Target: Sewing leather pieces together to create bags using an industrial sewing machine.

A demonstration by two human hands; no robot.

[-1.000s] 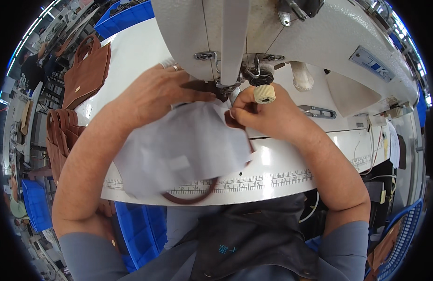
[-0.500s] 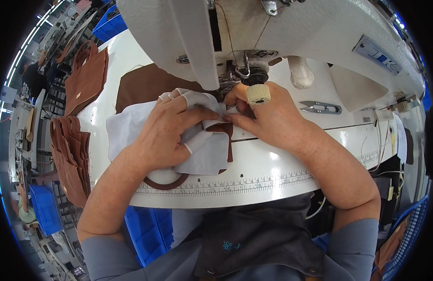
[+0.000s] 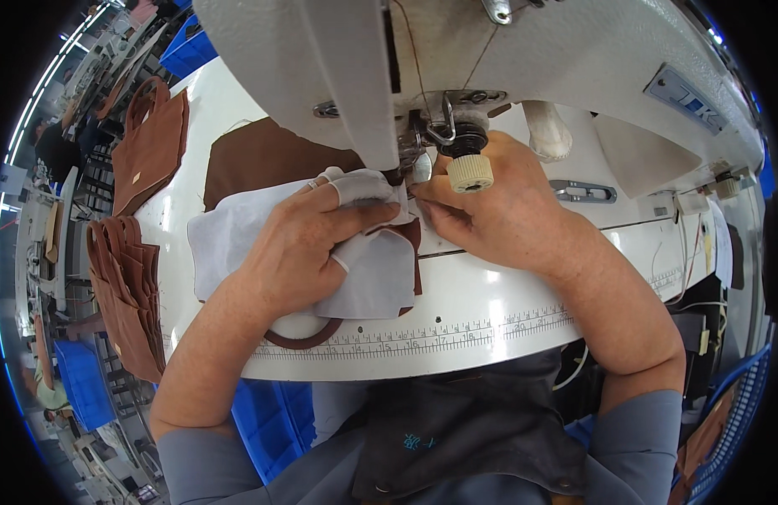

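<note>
A light grey lining cloth point(image 3: 229, 231), with brown fabric showing at its right edge and a brown bag handle point(image 3: 309, 339) below it, lies under the sewing machine head point(image 3: 355, 76). My left hand point(image 3: 292, 240), white covers on some fingers, is closed on a folded part of the lining beside the needle area. My right hand point(image 3: 515, 206) is at the fold's right edge, its thumb and forefinger bent together. A cream knob point(image 3: 470, 173) hides part of it, and what its fingertips hold cannot be made out. The needle tip is hidden.
Brown fabric point(image 3: 271, 160) lies behind the lining. A brown bag point(image 3: 151, 151) and a stack of brown bag pieces point(image 3: 124, 295) are at the left. Thread snips point(image 3: 584, 192) lie right of my right hand. A ruler strip point(image 3: 439, 337) runs along the table's front edge.
My right hand has shifted slightly right and its fingertips have drawn up toward the presser foot. My left hand stays on the lining. The whole view has shifted a little.
</note>
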